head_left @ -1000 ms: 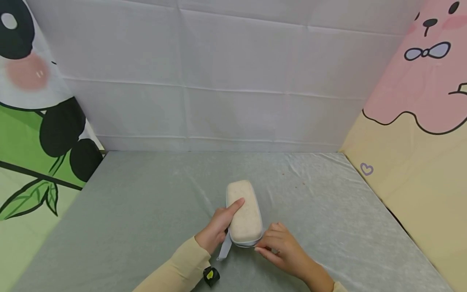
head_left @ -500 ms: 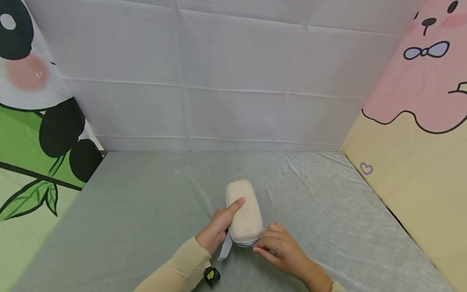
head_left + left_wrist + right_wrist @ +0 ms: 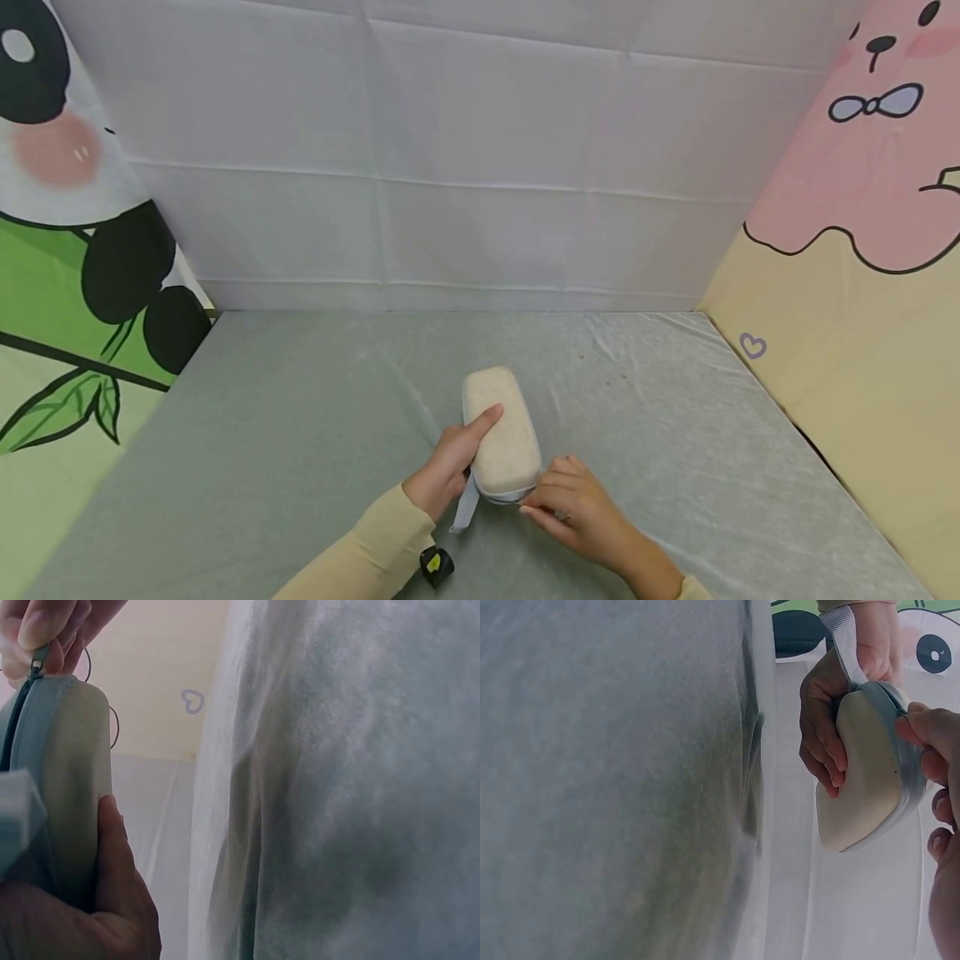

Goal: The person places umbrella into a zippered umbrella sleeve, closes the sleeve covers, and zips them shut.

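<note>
In the head view a cream zippered case [image 3: 510, 458] with a pale blue-grey edge is held low over the middle of the table. My left hand [image 3: 448, 468] grips its left side, thumb on the top face; the right wrist view shows that hand's fingers [image 3: 829, 746] against the opposite face. My right hand [image 3: 581, 510] is at the near right corner of the case. Seen from the left wrist, its thumb and finger pinch the zipper pull [image 3: 39, 657]. A grey fabric strap [image 3: 466, 507] hangs from the near left end. The inside of the case is hidden.
A grey-green cloth [image 3: 315, 417] covers the table. Behind stands a white fabric wall [image 3: 480, 167], with a panda-print panel [image 3: 120, 267] on the left and a pink-and-yellow panel [image 3: 847, 333] on the right. A black device [image 3: 437, 567] sits at the left wrist.
The case has shifted very slightly away from me. My left hand keeps its grip, and my right hand stays at the zipper corner with almost no movement.
</note>
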`<state>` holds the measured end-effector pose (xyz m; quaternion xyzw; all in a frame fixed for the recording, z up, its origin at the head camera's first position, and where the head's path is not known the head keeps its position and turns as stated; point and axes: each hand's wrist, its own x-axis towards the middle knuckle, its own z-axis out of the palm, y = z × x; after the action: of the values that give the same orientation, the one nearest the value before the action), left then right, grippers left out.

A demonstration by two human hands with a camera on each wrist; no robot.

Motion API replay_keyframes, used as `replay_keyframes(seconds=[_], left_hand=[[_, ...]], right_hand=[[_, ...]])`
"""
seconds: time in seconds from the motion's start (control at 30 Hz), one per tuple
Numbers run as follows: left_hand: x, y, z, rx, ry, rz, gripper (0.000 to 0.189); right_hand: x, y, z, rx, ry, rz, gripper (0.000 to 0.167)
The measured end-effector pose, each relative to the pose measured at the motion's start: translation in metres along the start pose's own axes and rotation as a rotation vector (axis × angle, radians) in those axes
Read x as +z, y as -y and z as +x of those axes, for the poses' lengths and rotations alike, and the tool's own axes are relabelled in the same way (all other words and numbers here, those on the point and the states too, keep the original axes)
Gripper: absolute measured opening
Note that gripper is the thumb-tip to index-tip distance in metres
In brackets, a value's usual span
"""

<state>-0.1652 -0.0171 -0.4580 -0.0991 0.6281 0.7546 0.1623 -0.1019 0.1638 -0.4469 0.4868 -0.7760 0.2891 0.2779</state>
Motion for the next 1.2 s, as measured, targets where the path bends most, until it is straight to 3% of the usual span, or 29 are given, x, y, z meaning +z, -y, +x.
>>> replay_keyframes(seconds=[0.57,1.2], left_hand=[[0.0039,-0.0003,-0.0015,0.000,-0.028,-0.034,0.064],[0.0048,0.0002,-0.0007,0.013,-0.043,-0.097,0.066]], right_hand=[[0.0052,0.0005,0.0015,-0.037,-0.018,-0.020,0.014],[0.0069,0.0005,0.0034,-0.037,-0.028,-0.033,0.007]])
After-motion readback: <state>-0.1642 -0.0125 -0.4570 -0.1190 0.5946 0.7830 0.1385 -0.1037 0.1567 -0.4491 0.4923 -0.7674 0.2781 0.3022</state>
